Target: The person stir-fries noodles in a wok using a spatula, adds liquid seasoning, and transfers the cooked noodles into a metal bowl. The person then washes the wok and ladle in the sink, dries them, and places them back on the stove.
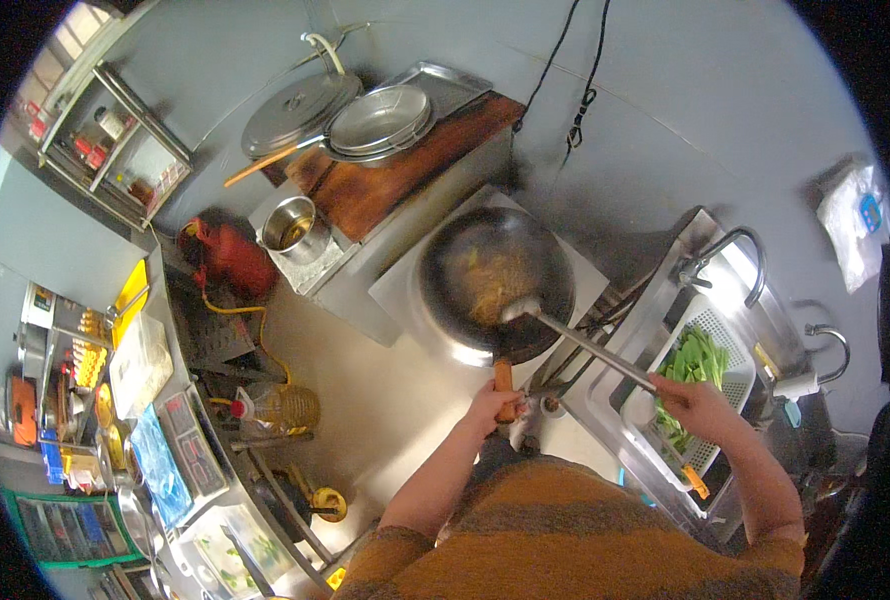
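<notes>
A dark wok [445, 259] stands on the stove in front of me, with noodle-like brown food [499, 281] in its bowl. My left hand [496, 407] is closed around its wooden handle [503, 379]. In my right hand [696, 405] is the long metal shaft of a wok spatula [602, 349]; an orange piece at the shaft's far end shows below that hand. The spatula's head touches the food near the wok's lower middle. Leafy greens [698, 360] lie in a white perforated basket [737, 382] in the sink, partly behind my right hand.
At right is a steel sink [610, 427] with a curved faucet [756, 251]. Left of the wok stand a steel pot [295, 229], strainers [381, 120], a large lid [295, 112] and a red gas cylinder [238, 262]. An oil jug [287, 409] and a crowded counter are further left.
</notes>
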`<state>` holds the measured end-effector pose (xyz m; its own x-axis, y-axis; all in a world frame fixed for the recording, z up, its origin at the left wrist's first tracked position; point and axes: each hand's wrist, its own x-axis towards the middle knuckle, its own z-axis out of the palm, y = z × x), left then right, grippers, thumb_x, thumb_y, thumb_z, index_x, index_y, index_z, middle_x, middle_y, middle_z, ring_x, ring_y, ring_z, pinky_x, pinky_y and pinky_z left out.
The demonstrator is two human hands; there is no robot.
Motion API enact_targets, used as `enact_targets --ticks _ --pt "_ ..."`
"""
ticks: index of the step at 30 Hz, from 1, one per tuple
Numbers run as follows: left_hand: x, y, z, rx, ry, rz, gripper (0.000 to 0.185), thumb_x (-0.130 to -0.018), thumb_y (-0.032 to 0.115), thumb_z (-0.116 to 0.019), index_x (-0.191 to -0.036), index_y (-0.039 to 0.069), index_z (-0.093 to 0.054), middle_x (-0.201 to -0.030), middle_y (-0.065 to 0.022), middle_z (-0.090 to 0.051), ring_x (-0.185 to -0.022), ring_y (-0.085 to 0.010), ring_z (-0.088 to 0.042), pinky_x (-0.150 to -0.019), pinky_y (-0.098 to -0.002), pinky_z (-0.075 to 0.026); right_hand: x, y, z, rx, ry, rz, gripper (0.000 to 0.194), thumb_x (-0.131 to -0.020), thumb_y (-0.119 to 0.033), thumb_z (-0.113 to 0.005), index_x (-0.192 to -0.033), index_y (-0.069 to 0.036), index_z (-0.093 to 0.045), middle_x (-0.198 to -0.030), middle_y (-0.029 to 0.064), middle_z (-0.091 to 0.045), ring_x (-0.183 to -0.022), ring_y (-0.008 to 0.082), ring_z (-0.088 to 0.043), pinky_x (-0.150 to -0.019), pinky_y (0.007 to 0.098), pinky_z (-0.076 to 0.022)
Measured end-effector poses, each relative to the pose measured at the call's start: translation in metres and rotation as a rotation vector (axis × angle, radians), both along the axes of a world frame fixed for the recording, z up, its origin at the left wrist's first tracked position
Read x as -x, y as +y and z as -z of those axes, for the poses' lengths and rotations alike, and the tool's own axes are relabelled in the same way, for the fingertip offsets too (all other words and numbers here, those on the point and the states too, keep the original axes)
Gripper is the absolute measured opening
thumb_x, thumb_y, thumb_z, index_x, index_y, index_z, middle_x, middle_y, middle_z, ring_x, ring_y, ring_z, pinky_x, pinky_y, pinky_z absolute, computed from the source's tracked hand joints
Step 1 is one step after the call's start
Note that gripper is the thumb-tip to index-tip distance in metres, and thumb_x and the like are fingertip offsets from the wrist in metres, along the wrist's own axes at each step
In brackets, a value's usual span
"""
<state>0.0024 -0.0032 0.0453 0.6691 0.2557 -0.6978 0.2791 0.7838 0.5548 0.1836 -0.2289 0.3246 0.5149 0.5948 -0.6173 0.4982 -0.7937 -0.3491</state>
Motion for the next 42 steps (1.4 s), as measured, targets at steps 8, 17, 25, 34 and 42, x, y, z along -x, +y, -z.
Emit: enact_targets --ticks 8,17,25,34,42 --pt "-0.007 0.002 0.026 -0.101 -0.007 0.045 0.025 -0.074 0.006 -0.068 -0.087 0.005 -0.047 -0.070 -0.0073 -0.056 -0.054 -0.0182 -0.055 -0.048 -0.0325 -0.047 0.009 0.031 0.138 -0.285 -0.188 -0.088 0.045 -0.086 -0.018 -0.047 -0.131 -0.022 -0.044 -0.079 0.0205 -0.061 -0.071 0.0377 -0.061 -0.063 0.0477 -0.0469" --pt "-0.003 0.008 0.014 -0.135 0.000 0.067 0.018 -0.072 0.004 -0.065 -0.079 0.004 -0.049 -0.063 -0.0071 -0.054 -0.053 -0.0186 -0.054 -0.049 -0.0319 -0.046 0.033 0.012 0.114 -0.157 -0.104 -0.220 0.055 -0.085 -0.017 -0.047 -0.138 -0.019 -0.031 -0.080 0.0218 -0.062 -0.074 0.0391 -0.061 -0.065 0.0499 -0.0485" --pt "0.000 0.008 -0.007 -0.173 -0.024 0.090 0.022 -0.066 0.000 -0.062 -0.083 0.002 -0.048 -0.064 -0.0089 -0.055 -0.053 -0.0198 -0.055 -0.047 -0.0326 -0.046 0.044 0.046 0.166 -0.260 -0.090 -0.114 0.062 -0.084 -0.015 -0.048 -0.141 -0.019 -0.024 -0.074 0.0233 -0.060 -0.069 0.0404 -0.060 -0.061 0.0507 -0.0479" --pt "0.025 -0.014 -0.031 -0.236 0.032 0.057 0.024 -0.062 0.000 -0.062 -0.081 0.003 -0.048 -0.062 -0.0080 -0.053 -0.049 -0.0194 -0.054 -0.045 -0.0312 -0.045 0.062 -0.025 0.144 -0.452 -0.099 -0.188 0.060 -0.084 -0.015 -0.049 -0.140 -0.015 -0.027 -0.068 0.0231 -0.058 -0.065 0.0409 -0.058 -0.060 0.0507 -0.0469" --pt "0.039 -0.041 -0.053 -0.574 0.200 0.152 0.042 -0.065 0.001 -0.066 -0.103 0.003 -0.048 -0.069 -0.0064 -0.054 -0.056 -0.0182 -0.057 -0.048 -0.0325 -0.047 0.058 -0.018 0.130 -0.465 -0.140 -0.118 0.060 -0.082 -0.015 -0.051 -0.139 -0.019 -0.030 -0.078 0.0232 -0.058 -0.065 0.0410 -0.058 -0.058 0.0506 -0.0467"
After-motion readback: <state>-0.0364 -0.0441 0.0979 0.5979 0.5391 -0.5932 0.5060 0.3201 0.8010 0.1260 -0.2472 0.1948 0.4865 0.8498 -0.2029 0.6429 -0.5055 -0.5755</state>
